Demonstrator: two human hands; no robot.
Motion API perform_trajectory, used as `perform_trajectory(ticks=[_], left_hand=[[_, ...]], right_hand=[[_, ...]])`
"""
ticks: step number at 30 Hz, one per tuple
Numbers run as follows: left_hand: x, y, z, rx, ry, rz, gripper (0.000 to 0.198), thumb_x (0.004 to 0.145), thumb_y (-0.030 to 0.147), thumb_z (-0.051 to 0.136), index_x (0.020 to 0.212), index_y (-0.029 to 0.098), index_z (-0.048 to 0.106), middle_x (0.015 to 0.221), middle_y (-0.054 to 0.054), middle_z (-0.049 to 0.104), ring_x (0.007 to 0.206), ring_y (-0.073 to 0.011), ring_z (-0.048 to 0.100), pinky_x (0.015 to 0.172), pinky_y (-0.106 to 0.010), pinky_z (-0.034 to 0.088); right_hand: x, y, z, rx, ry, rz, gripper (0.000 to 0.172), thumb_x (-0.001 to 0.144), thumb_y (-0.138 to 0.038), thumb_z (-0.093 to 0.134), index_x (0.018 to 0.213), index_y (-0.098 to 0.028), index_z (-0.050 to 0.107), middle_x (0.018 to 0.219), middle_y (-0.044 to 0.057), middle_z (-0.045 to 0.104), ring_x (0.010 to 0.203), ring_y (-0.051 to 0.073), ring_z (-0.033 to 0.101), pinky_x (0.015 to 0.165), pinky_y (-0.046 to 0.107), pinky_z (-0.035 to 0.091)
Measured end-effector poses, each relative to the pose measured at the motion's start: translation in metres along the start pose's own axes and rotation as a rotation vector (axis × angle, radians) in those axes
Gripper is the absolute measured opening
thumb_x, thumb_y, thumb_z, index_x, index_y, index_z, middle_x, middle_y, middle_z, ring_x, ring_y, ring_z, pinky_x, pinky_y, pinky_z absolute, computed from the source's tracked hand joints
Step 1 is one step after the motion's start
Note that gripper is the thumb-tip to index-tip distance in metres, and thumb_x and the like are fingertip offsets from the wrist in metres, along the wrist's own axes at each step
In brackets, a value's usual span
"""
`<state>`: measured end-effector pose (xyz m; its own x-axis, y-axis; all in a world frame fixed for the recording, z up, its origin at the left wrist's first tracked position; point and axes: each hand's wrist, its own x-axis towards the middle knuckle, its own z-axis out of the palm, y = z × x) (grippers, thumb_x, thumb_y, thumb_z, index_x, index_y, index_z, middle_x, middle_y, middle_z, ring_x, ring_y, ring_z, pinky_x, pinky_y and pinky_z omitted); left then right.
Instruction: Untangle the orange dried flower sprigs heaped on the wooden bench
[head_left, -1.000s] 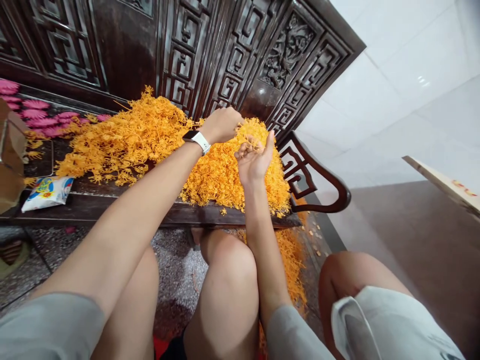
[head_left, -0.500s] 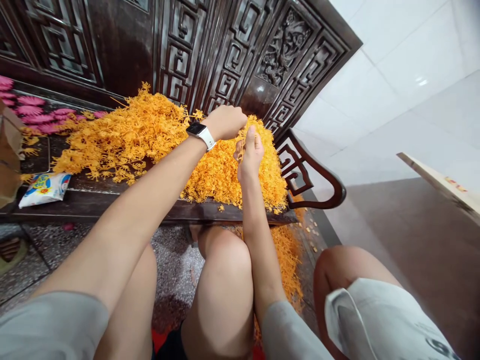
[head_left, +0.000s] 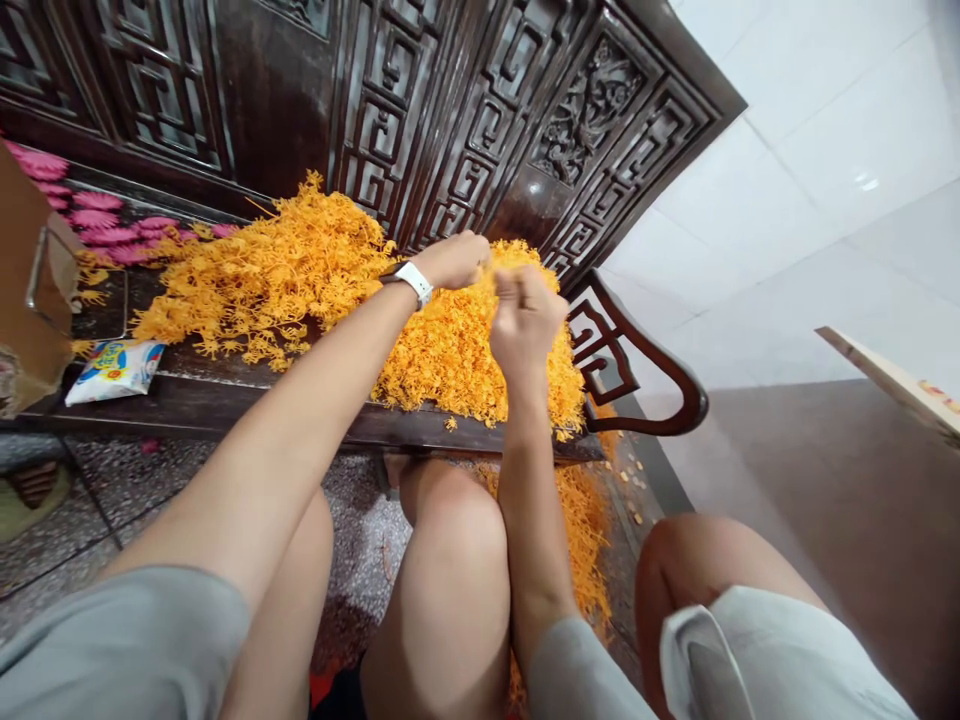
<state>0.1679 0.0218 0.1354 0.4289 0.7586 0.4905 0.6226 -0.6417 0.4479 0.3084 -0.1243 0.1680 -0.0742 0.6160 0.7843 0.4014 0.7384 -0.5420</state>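
Note:
A large heap of small orange plastic flower pieces (head_left: 315, 275) covers the seat of a dark carved wooden bench (head_left: 247, 400). My left hand (head_left: 454, 262), with a white watch at the wrist, is closed over the heap's right part. My right hand (head_left: 527, 318) is curled shut just to its right, knuckles up, with orange pieces pinched between the two hands. What exactly each set of fingers holds is hidden.
Pink flower pieces (head_left: 97, 215) lie at the bench's far left beside a brown cardboard box (head_left: 30, 290). A small printed packet (head_left: 116, 368) lies near the seat's front edge. More orange pieces (head_left: 585, 530) are spilled on the floor by my knees. A board edge (head_left: 892, 380) juts in at right.
My right hand, palm up and open a second ago, has turned over and closed. Both hands have come together over the heap.

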Motion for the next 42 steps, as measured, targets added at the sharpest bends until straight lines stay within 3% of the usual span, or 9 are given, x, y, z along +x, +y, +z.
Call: perform_trajectory(ticks=[3,6,10,13,15,22,28,34,42], left_hand=[[-0.019,-0.022,0.005,0.044,0.003,-0.161,0.025,0.073,0.008,0.054,0.054,0.023,0.058,0.056,-0.009,0.055,0.055,-0.0199,0.048,0.062,-0.038,0.038],[-0.032,-0.042,0.004,0.004,0.036,-0.257,0.028,0.076,0.011,0.054,0.052,0.024,0.053,0.06,-0.012,0.06,0.05,-0.0185,0.043,0.059,-0.039,0.036],[-0.019,-0.045,-0.008,-0.059,0.166,-0.221,0.018,0.077,0.014,0.059,0.06,0.021,0.061,0.066,-0.013,0.065,0.063,-0.0208,0.056,0.065,-0.038,0.042],[0.003,-0.022,-0.026,-0.252,0.304,-0.241,0.019,0.081,0.016,0.056,0.064,0.019,0.063,0.066,-0.01,0.064,0.068,-0.0195,0.059,0.067,-0.035,0.045],[0.016,-0.001,-0.042,-0.487,0.402,-0.319,0.025,0.088,0.016,0.047,0.069,0.018,0.063,0.07,-0.009,0.065,0.061,-0.0151,0.053,0.062,-0.033,0.043],[0.037,0.024,-0.076,-0.769,0.428,-0.356,0.021,0.09,0.023,0.047,0.098,0.022,0.067,0.083,-0.007,0.068,0.055,-0.0121,0.044,0.053,-0.034,0.036],[0.042,0.005,-0.065,-0.82,0.361,-0.329,0.032,0.09,0.051,0.05,0.102,0.026,0.067,0.077,-0.007,0.066,0.06,-0.0161,0.054,0.055,-0.036,0.039],[0.041,0.016,-0.054,-1.236,0.423,-0.528,0.017,0.083,0.036,0.061,0.071,0.026,0.054,0.063,-0.003,0.056,0.052,-0.0132,0.044,0.055,-0.034,0.04],[0.014,0.05,-0.066,-0.978,0.101,-0.322,0.025,0.076,0.04,0.078,0.084,0.019,0.067,0.076,-0.008,0.067,0.072,-0.0165,0.061,0.064,-0.031,0.041]], right_hand=[[0.01,-0.063,-0.023,0.295,0.314,-0.074,0.03,0.104,-0.031,0.059,0.075,-0.027,0.064,0.066,-0.003,0.046,0.047,0.007,0.033,0.046,0.028,0.022],[0.021,-0.077,-0.038,0.309,0.433,-0.076,0.035,0.108,-0.037,0.051,0.08,-0.033,0.071,0.07,-0.002,0.055,0.046,0.006,0.038,0.045,0.031,0.021],[0.02,0.008,-0.019,0.24,0.503,0.255,0.032,0.097,-0.059,0.063,0.089,-0.028,0.067,0.073,-0.001,0.062,0.046,0.009,0.038,0.042,0.03,0.027],[0.002,0.081,0.005,0.333,0.201,0.876,0.04,0.092,-0.063,0.068,0.092,-0.023,0.062,0.08,0.001,0.063,0.057,0.012,0.056,0.05,0.028,0.049],[-0.012,0.107,0.013,0.418,0.21,1.017,0.04,0.096,-0.062,0.062,0.095,-0.022,0.061,0.088,0.004,0.066,0.068,0.014,0.065,0.059,0.028,0.057],[-0.019,0.115,0.005,0.652,0.312,0.915,0.014,0.1,-0.028,0.058,0.088,-0.023,0.054,0.065,-0.008,0.043,0.048,0.006,0.042,0.046,0.016,0.039],[-0.024,0.11,0.004,0.429,0.357,0.997,0.035,0.094,-0.058,0.064,0.094,-0.024,0.064,0.099,0.005,0.067,0.087,0.016,0.067,0.067,0.026,0.056],[-0.013,0.076,0.004,0.455,0.259,0.617,0.067,0.091,-0.077,0.051,0.128,-0.023,0.064,0.132,0.012,0.066,0.106,0.02,0.071,0.083,0.033,0.058],[-0.007,0.061,0.003,0.422,0.319,0.497,0.022,0.086,-0.04,0.076,0.097,-0.023,0.068,0.085,0.0,0.065,0.075,0.011,0.06,0.068,0.025,0.05]])
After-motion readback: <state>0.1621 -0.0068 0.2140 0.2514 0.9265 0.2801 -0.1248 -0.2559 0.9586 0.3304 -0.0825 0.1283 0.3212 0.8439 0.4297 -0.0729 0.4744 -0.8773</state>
